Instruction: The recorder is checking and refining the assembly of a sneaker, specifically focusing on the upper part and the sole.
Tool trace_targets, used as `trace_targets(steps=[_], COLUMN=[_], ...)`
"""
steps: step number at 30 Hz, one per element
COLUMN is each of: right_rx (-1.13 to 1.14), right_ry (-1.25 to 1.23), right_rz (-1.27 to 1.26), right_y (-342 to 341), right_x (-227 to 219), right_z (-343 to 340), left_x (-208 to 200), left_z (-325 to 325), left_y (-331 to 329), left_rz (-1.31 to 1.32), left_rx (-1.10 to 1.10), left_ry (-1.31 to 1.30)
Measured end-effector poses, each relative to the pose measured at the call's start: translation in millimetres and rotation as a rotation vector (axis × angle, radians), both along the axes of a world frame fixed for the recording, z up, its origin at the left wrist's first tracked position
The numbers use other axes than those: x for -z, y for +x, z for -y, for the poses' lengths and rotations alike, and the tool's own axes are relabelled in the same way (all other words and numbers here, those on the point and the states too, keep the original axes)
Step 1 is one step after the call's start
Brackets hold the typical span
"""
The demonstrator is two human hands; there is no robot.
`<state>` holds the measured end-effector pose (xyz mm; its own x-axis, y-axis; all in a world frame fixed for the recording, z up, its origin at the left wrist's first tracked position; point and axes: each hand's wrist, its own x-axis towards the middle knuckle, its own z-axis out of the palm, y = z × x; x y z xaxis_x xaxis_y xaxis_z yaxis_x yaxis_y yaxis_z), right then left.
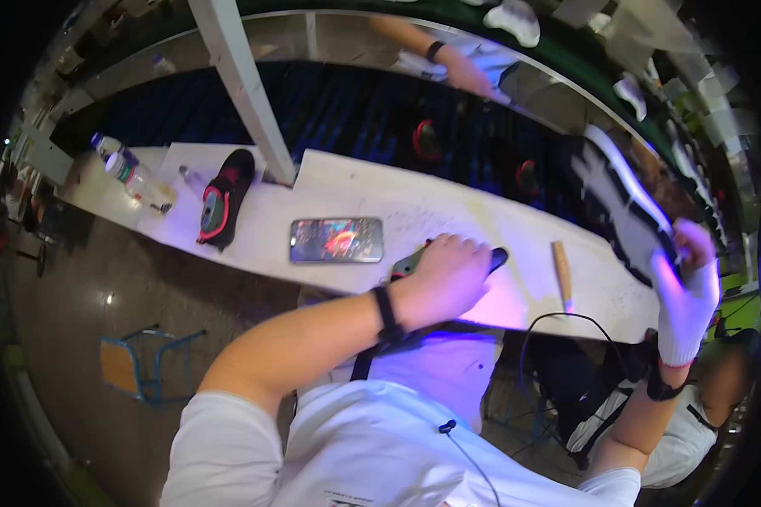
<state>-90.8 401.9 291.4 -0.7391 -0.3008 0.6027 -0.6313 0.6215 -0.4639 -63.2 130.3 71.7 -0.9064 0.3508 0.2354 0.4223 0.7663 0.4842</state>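
My left hand (448, 275), bare with a dark wristband, closes over a dark shoe upper (406, 265) on the white bench. The upper's grey-green part shows at one side of the fingers and a black tip at the other; the rest is hidden. Raised at the right, my right hand (689, 287) wears a white glove with bare fingertips. It grips one end of a black and white shoe sole (621, 203), which tilts up over the bench's right end. A brush-like tool with a wooden handle (561, 270) lies between my hands.
A phone (336, 240), another dark upper with red trim (227, 198) and bottles (135, 182) occupy the bench's left part. A metal post (243, 89) rises behind. Uppers ride a dark conveyor (338, 110); a co-worker's arm (461, 68) reaches beyond. Another person (693, 448) is close at right.
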Motion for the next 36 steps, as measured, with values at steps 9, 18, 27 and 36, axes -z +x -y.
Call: trace_targets(steps=[9,18,27,36], right_rx=[0.094,-0.077,-0.425,-0.391], right_ry=[-0.266,-0.945,-0.979,-1.022], right_rz=[0.518,0.442,0.682,0.573], right_y=[39,59,86,102], right_x=[123,194,198,210], right_z=[-31,8,57,76], left_x=[-11,-19,-38,-16], left_z=[-15,-14,4,-22], left_y=[-3,47,68,107], left_rz=[-0.078,-0.159,-0.152,-0.012], left_rx=[-0.043,0.084,0.147,0.031], left_ry=[0.177,0.872,0.589,1.002])
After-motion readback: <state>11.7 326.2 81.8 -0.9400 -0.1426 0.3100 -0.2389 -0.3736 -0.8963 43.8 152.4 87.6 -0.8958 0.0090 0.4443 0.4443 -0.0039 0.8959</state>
